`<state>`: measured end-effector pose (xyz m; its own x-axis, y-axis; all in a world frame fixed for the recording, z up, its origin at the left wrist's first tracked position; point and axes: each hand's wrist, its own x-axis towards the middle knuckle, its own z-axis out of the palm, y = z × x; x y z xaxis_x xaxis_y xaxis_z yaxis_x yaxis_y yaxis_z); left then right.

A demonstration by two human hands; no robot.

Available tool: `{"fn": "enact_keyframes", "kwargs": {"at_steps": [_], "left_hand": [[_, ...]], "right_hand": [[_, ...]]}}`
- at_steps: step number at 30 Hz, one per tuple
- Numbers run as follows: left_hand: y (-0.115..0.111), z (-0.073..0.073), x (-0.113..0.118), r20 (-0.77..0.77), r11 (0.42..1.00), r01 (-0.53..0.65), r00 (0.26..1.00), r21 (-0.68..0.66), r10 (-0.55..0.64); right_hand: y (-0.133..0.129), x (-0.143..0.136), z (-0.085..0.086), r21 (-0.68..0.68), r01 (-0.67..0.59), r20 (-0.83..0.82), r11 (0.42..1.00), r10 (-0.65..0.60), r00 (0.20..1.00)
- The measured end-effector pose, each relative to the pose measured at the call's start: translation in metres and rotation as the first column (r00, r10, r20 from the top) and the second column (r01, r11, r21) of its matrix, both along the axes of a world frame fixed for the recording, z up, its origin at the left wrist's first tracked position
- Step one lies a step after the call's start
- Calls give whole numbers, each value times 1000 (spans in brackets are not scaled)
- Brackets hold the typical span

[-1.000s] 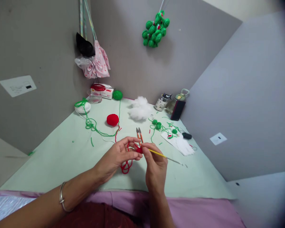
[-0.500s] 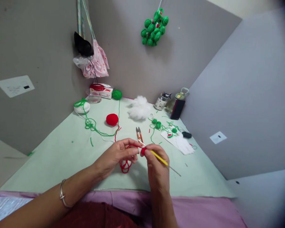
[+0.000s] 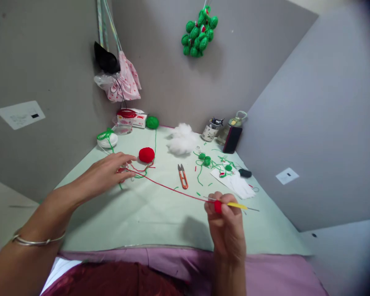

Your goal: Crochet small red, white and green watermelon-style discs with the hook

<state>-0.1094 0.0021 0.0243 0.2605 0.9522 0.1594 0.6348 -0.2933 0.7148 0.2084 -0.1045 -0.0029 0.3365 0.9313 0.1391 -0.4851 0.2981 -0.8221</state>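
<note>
My right hand (image 3: 225, 218) is closed on a small red crocheted piece (image 3: 218, 206) and a crochet hook with a yellow handle (image 3: 237, 205). A strand of red yarn (image 3: 172, 188) runs taut from the piece leftward to my left hand (image 3: 106, 172). The left hand is at the left of the table, its fingers bent around red yarn near the green tangle. Just beyond its fingertips sits a red yarn ball (image 3: 146, 155). Orange-handled thread snips (image 3: 183, 176) lie between the hands.
White stuffing (image 3: 181, 139) lies at the back. Green crocheted pieces (image 3: 206, 160) and a white glove (image 3: 236, 183) are at the right, near a phone (image 3: 232, 139). A green yarn ball (image 3: 152, 122) and a white ball (image 3: 107, 139) stand back left.
My hands have moved apart, the left going far left and forward, the right going right and slightly nearer. The red yarn is now stretched between them.
</note>
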Motion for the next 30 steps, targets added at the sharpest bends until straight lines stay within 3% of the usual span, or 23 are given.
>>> {"fn": "enact_keyframes", "kwargs": {"at_steps": [3,7,14,18,22,26,30], "left_hand": [[1,-9,-3,-143,998,1,990,56,7],[16,-15,-18,-113,992,50,992,-114,-63],[76,-4,-67,-188,959,-271,941,81,282],[96,-3,-66,-202,922,-343,905,179,376],[110,-4,-62,-192,913,-365,897,184,397],[121,9,-56,-124,923,-356,919,145,374],[129,38,-38,18,965,-246,969,90,245]], "right_hand": [[-2,-9,-1,16,-40,111,999,38,993],[-4,-3,-1,37,-60,122,997,55,991],[4,7,-13,-23,10,90,1000,-7,996],[12,5,-24,-52,17,89,999,-13,996],[16,6,-31,-74,12,95,997,-5,995],[18,10,-34,-105,3,44,994,2,999],[19,12,-33,-142,-13,-20,990,10,1000]]}}
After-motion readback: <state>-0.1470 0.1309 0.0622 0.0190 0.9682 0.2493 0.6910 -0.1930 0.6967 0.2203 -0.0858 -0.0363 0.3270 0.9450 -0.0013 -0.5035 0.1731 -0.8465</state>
